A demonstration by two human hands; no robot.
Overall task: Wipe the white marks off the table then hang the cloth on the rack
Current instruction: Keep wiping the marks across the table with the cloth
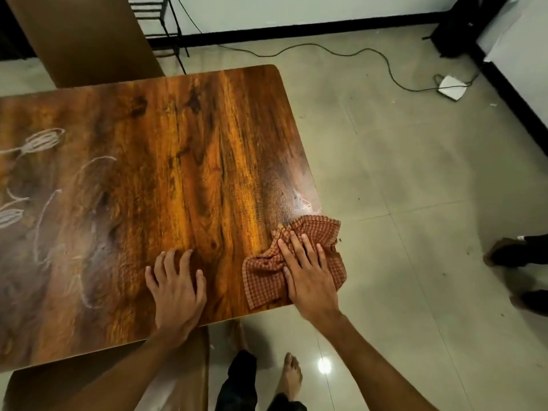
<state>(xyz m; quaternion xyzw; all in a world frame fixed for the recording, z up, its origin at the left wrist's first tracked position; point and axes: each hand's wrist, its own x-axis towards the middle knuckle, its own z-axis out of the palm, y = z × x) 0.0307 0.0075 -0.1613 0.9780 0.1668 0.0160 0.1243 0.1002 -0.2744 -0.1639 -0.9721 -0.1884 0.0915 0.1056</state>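
A wooden table (166, 161) fills the left and middle of the head view. White chalk marks (41, 179) cover its left part, and a faint whitish smear (299, 200) lies near the right edge. My right hand (308, 274) presses flat on a red checked cloth (267, 277) bunched at the table's near right corner, partly hanging over the edge. My left hand (178, 289) rests flat on the bare wood near the front edge, fingers spread, holding nothing. A black wire rack (157, 16) stands at the back by the wall.
Brown chairs stand behind the table (86, 40) and under its front edge (189, 366). A black cable (355, 51) and a white box (452, 87) lie on the tiled floor. Another person's shoes (513, 253) are at the right. My bare foot (292, 375) is below.
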